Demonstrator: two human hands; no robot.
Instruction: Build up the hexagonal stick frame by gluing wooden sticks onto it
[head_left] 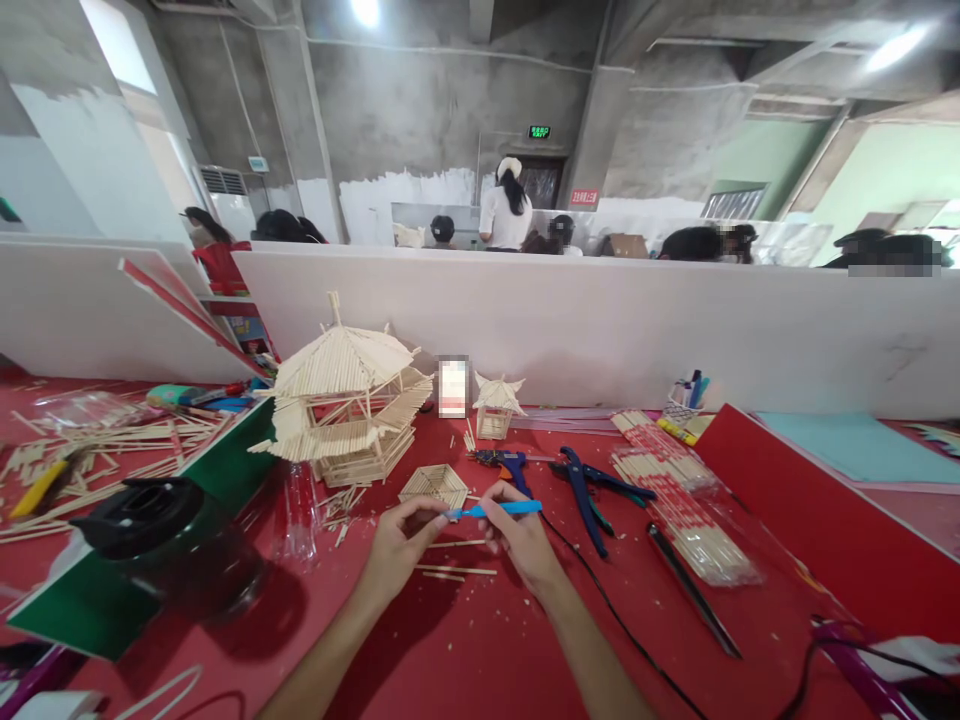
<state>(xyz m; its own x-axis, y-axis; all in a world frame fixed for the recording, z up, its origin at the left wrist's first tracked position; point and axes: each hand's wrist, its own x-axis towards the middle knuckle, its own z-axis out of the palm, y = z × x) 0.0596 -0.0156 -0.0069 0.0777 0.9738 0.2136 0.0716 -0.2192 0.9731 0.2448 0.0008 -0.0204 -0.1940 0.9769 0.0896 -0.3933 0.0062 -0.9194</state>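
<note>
Nearest the lens, two bare forearms rising from the bottom edge onto the red table [465, 650]. Left of the blue cutter [495, 510]: far off, a scatter of loose bamboo sticks [97, 445] with a yellow-handled tool [37, 487] among them; closer, a black-lidded jar [146, 520] on a green board [232, 465]. Up and left of the cutter, a large stick pavilion [341, 405]; just left of and beyond the cutter, a small flat hexagonal stick frame [435, 483]. Left hand [397, 550] pinching the cutter's left tip between thumb and forefinger, the other fingers curled under. Cutter held level just above the tabletop, near the front middle, spanning both hands. Beneath the cutter, a few single sticks [457, 570] flat on the table. Right hand [521, 540] closed around the cutter's right half, thumb on top. Behind the cutter, a small stick lantern [496, 405] against the white partition [600, 320]. Just beyond the right hand, a blue glue gun [506, 462] with a black cord trailing toward the camera. Right of the cutter, blue-handled pliers [589, 490], then wrapped bundles of chopsticks [675, 500], and far right a raised red board [817, 510].
</note>
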